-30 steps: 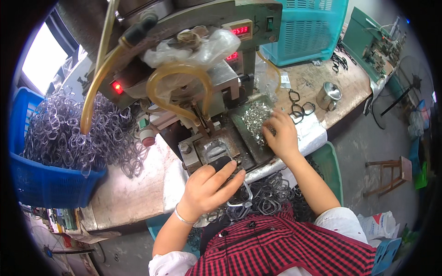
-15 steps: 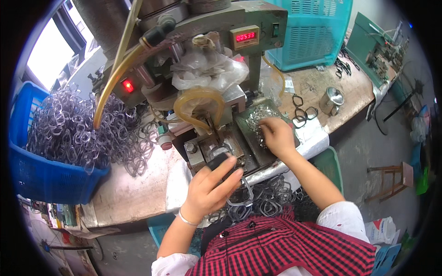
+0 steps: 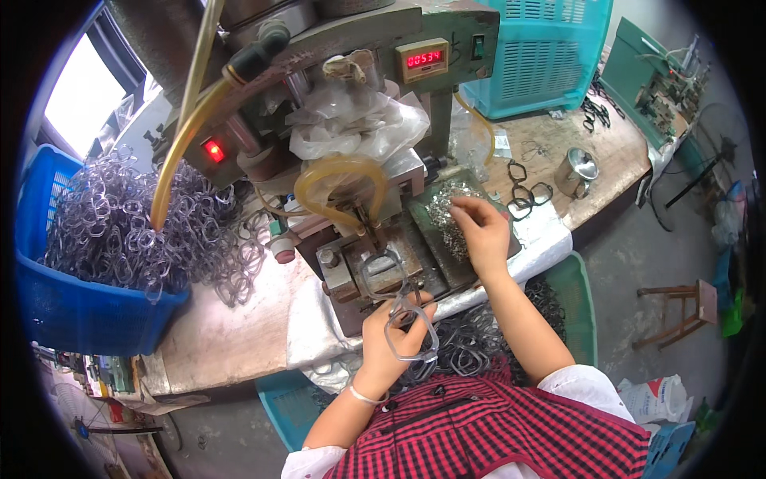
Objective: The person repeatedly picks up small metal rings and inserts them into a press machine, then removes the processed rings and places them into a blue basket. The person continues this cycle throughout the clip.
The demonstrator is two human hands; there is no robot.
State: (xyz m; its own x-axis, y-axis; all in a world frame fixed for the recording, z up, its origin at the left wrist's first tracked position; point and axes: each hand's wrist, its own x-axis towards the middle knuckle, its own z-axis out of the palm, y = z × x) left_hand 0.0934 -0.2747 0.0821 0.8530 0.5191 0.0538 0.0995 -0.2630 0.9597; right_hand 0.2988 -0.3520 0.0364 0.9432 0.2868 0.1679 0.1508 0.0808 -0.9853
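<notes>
My left hand (image 3: pixel 384 339) has its fingers closed on a clear grey eyeglass frame (image 3: pixel 432 334), near its bridge. One rim reaches over the metal fixture (image 3: pixel 395 263) of the press; the other hangs in front of my fingers. I cannot tell whether the frame touches the fixture. My right hand (image 3: pixel 488 235) is at the pile of tiny silvery metal pieces (image 3: pixel 447 209) on the green machine ledge. Its thumb and fingertips are pinched together at the pile's edge; anything between them is too small to make out.
The press (image 3: pixel 343 48) stands ahead, with yellow hoses (image 3: pixel 179 152) and a red-lit counter (image 3: pixel 423 60). A blue basket (image 3: pixel 104 307) of clear frames is at left. Below my hands, a green basket (image 3: pixel 581 295) holds darker frames. A metal cup (image 3: pixel 578 172) stands at right.
My left hand has moved down and right, and the eyeglass frame now shows plainly. The black piece by its fingers is out of sight. My right hand stays at the pile. The counter's digits changed.
</notes>
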